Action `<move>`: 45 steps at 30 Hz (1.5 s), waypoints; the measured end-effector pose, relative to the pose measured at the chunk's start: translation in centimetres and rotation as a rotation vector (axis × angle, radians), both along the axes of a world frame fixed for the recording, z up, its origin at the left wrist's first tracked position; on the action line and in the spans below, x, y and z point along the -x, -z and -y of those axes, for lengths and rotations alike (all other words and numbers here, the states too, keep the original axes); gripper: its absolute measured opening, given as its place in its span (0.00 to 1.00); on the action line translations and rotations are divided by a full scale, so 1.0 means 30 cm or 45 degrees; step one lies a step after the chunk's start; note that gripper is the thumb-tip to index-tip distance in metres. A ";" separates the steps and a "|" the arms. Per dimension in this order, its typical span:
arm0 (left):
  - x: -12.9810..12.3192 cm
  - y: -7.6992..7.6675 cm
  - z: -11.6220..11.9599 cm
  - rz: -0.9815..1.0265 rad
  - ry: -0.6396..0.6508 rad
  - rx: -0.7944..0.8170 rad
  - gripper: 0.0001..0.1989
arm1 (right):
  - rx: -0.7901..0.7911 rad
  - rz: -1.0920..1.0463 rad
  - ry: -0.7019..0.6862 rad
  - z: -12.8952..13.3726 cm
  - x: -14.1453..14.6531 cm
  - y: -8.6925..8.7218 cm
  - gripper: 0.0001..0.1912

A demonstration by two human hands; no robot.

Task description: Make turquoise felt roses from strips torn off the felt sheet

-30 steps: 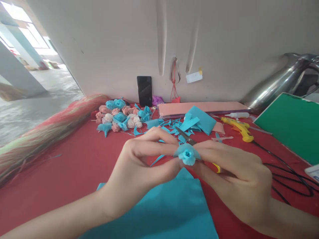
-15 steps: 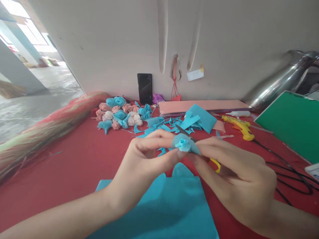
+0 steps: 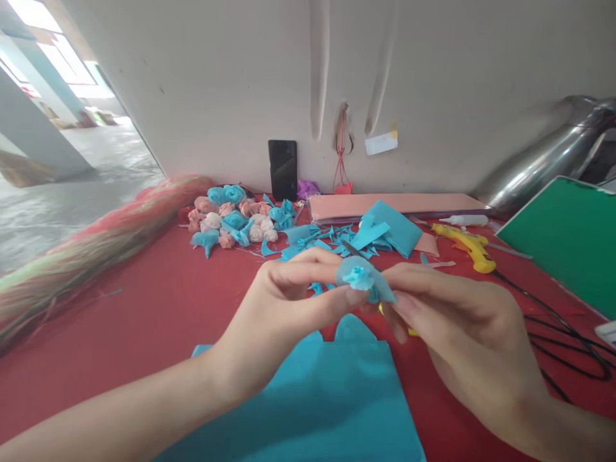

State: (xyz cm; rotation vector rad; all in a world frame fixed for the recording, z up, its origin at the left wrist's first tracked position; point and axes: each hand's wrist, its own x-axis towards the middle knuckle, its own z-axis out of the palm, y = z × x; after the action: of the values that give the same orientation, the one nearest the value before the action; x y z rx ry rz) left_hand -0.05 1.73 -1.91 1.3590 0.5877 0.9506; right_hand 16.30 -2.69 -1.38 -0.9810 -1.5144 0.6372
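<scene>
Between my hands is a small blue paper flower (image 3: 359, 277) with a petal-like strip wrapped partly around its ruffled centre. My left hand (image 3: 293, 308) pinches the flower between thumb and fingers. The fingers of my right hand (image 3: 457, 327) close on the loose right end of the strip. Behind them lies a pair of scissors (image 3: 353, 247), mostly hidden by my hands, with a blade tip and bits of yellow handle showing. Below, a large blue sheet (image 3: 308, 398) with rounded cut pieces at its top edge lies on the red tabletop (image 3: 158, 327).
Finished blue, pink and white flowers (image 3: 235, 218) are heaped at the back left, beside blue scraps (image 3: 322, 237). A phone (image 3: 283, 170) leans on the wall. At right are a yellow glue gun (image 3: 469, 244) with black cord, a green board (image 3: 563, 244) and a steel jug (image 3: 543, 154).
My right hand has shifted its grip along the strip, its thumb now nearer the pointed end. The left hand keeps its pinch on the flower. The view has shifted slightly.
</scene>
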 end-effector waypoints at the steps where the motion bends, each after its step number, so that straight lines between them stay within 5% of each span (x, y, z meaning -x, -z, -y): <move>1: 0.002 -0.001 -0.002 0.010 0.020 -0.005 0.04 | 0.100 -0.076 -0.049 -0.002 -0.004 0.000 0.13; 8: 0.006 -0.009 -0.011 0.030 0.127 -0.049 0.08 | 0.515 -0.333 -0.299 -0.008 -0.015 0.004 0.03; 45: -0.006 -0.004 -0.005 0.120 0.167 0.034 0.07 | 0.247 -0.072 -0.143 -0.003 0.010 -0.018 0.15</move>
State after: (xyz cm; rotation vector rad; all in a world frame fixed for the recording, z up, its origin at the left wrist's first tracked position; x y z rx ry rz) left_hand 0.12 1.89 -1.80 1.3048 0.4328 0.8918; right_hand 16.01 -2.59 -0.84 -1.0200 -1.4854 0.8981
